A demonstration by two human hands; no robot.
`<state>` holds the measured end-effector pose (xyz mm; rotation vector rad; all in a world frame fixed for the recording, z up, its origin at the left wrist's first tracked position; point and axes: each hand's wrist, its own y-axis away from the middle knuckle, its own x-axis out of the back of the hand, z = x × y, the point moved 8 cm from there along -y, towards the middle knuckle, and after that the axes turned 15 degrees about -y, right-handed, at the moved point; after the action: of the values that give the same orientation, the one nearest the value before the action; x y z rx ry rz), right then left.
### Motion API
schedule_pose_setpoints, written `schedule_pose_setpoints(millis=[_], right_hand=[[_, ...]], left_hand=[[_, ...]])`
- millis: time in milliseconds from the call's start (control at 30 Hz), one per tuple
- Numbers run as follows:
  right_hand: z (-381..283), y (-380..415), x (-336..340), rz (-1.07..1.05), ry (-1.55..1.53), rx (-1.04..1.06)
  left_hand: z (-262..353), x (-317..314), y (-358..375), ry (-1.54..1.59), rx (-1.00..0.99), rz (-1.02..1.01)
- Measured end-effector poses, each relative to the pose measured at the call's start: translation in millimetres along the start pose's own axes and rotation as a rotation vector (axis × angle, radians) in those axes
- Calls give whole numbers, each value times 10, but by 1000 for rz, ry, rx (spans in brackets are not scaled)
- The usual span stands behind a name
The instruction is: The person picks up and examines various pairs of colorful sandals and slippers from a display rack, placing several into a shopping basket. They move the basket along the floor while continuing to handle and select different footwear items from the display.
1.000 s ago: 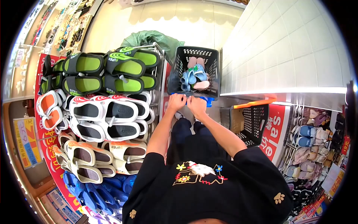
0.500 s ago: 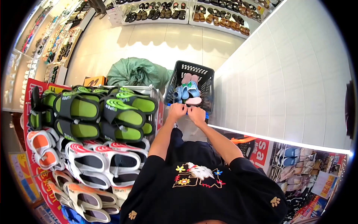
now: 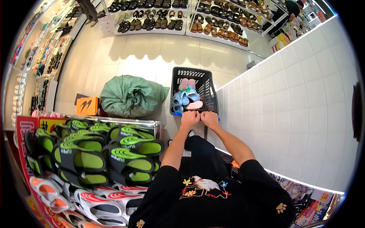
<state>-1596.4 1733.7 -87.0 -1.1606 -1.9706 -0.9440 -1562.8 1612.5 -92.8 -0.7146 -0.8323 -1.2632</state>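
Note:
My left hand (image 3: pixel 190 119) and my right hand (image 3: pixel 209 119) are side by side, fingers wrapped round the blue handle (image 3: pixel 178 114) at the near end of a black shopping basket (image 3: pixel 212 79). Most of the handle is hidden under my fists. Inside the basket lie a pair of pink slippers (image 3: pixel 187 83), light blue clogs (image 3: pixel 192 93) with a bit of green on them, and a pale pink shoe (image 3: pixel 194 105) closest to my hands.
To the left, a display stand holds black-and-green slides (image 3: pixel 88 159) and white-and-red slides (image 3: pixel 100 203). A green sack (image 3: pixel 131 95) and an orange shoebox (image 3: pixel 87 106) sit on the floor beyond. A white tiled wall (image 3: pixel 289 114) runs along the right. Sandal shelves (image 3: pixel 148 30) stand ahead; people are at the far edges.
I have moved forward with the basket, both hands still on its handle. The green sack, orange box and slide stand now appear nearer, and more of the far shelves shows.

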Motion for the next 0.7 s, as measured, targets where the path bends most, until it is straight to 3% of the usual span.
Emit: schedule_pose_setpoints(millis=[300,500,533,700], right_hand=[[78,-1280,357,-73,-43,176],[111,-2243,455,-223,16,302],[94,-2410,515,-224,5,309],[-12,-3194,505,-318,-35,448]], left_hand=[[-65,-278,-1167,-70,143,-173],[-246,-756,-1933,-51,26,-386],[-355,-768,-2051,-11,196,-458],[-549,-810,-2624,-37,235,-288]])
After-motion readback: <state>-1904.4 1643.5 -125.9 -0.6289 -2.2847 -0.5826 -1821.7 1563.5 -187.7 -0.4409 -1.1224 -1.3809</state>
